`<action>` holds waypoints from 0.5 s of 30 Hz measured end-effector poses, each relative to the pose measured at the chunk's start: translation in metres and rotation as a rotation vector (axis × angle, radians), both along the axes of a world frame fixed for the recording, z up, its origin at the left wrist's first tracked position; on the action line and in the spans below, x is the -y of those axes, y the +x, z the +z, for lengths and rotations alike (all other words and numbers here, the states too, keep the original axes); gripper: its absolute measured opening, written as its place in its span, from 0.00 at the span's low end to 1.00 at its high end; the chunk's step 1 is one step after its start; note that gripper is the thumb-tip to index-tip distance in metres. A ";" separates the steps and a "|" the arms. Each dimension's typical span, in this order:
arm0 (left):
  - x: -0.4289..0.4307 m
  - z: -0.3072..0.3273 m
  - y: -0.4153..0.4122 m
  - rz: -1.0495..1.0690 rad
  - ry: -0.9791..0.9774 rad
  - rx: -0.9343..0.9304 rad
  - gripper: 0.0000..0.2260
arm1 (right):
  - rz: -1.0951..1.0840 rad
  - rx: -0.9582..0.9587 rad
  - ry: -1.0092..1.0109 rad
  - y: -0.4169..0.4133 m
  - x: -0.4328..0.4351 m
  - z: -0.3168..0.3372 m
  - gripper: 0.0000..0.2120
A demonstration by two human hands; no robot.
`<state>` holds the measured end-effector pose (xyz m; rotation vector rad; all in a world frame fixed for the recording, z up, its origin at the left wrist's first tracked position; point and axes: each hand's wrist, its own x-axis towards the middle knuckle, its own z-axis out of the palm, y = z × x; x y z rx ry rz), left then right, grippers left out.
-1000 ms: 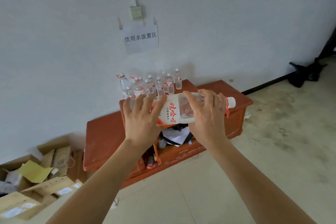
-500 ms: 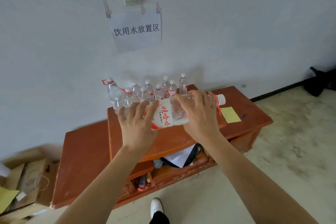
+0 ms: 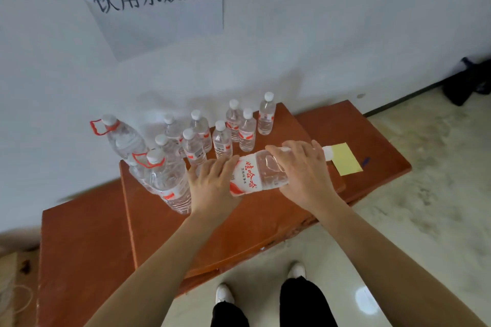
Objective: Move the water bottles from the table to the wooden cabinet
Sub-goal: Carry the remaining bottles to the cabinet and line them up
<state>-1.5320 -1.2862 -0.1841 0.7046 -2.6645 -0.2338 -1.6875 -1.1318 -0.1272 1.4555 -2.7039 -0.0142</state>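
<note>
I hold a large clear water bottle point(image 3: 259, 172) on its side above the red-brown wooden cabinet point(image 3: 239, 220); its white label has red characters and its cap points right. My left hand point(image 3: 212, 183) grips its base end, and my right hand point(image 3: 303, 170) wraps its neck end. Just left of it on the cabinet top stand large bottles with red carry handles point(image 3: 162, 178). Behind them, near the wall, several small white-capped bottles point(image 3: 247, 130) stand upright.
A yellow sticky note point(image 3: 345, 158) lies on the cabinet's right part. A paper sign point(image 3: 156, 0) hangs on the white wall above. A lower cabinet section point(image 3: 79, 247) extends left. My shoes point(image 3: 224, 293) are on the pale floor. A dark object point(image 3: 467, 82) sits far right.
I have stepped up close to the cabinet, which now fills the view. The bottle, held in both hands, has come lower over the cabinet top, beside the standing bottles.
</note>
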 end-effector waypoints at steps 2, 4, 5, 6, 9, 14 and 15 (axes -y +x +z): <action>0.011 -0.018 -0.021 0.011 0.049 0.048 0.40 | 0.012 0.032 0.070 -0.026 0.014 -0.016 0.48; 0.015 -0.034 -0.036 0.037 0.080 0.118 0.41 | 0.058 0.040 0.126 -0.045 0.023 -0.030 0.47; 0.016 -0.044 -0.043 0.060 0.108 0.141 0.41 | 0.092 0.049 0.139 -0.055 0.029 -0.038 0.46; 0.016 -0.053 -0.049 0.094 0.151 0.159 0.42 | 0.135 0.058 0.162 -0.065 0.035 -0.045 0.45; 0.015 -0.079 -0.066 0.203 0.293 0.168 0.42 | 0.256 0.033 0.239 -0.090 0.056 -0.052 0.41; 0.017 -0.120 -0.123 0.397 0.540 0.087 0.42 | 0.357 -0.140 0.370 -0.117 0.106 -0.062 0.37; 0.017 -0.124 -0.131 0.421 0.574 0.064 0.43 | 0.372 -0.177 0.377 -0.118 0.114 -0.063 0.34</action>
